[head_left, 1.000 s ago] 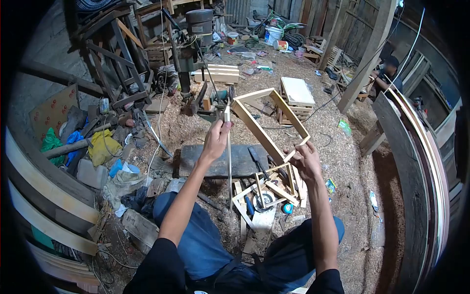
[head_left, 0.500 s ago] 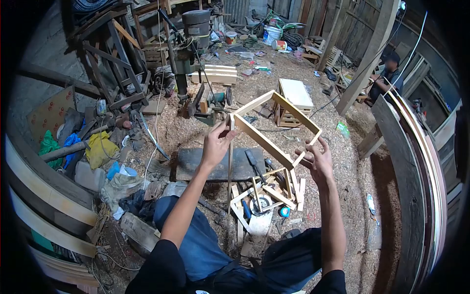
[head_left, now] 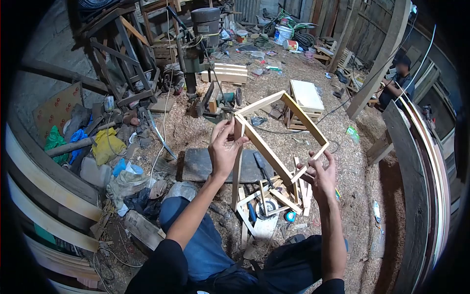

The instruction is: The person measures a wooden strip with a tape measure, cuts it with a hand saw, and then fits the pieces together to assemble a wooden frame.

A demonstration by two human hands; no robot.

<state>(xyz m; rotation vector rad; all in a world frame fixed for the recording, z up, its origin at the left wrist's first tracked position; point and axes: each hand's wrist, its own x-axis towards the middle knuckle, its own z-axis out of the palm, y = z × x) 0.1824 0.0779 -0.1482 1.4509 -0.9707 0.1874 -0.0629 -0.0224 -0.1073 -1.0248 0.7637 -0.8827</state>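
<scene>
Over a floor (head_left: 355,208) strewn with shavings, a wooden frame (head_left: 264,148) is held up in the air.
A dark board (head_left: 200,164) lies low behind. The frame spans the gap between the hands, its long axis slanting from the far left corner, by the left hand (head_left: 225,152), to the near right short end, by the right hand (head_left: 320,179). A narrow strip of wood (head_left: 237,171) reaches down from that left corner; whether it is joined there cannot be told. The hands are well apart: the left has thumb and fingers closed on the strip near its top, the right pinches the short end. Lower down, a small blue round thing (head_left: 291,216) lies beside loose wood.
</scene>
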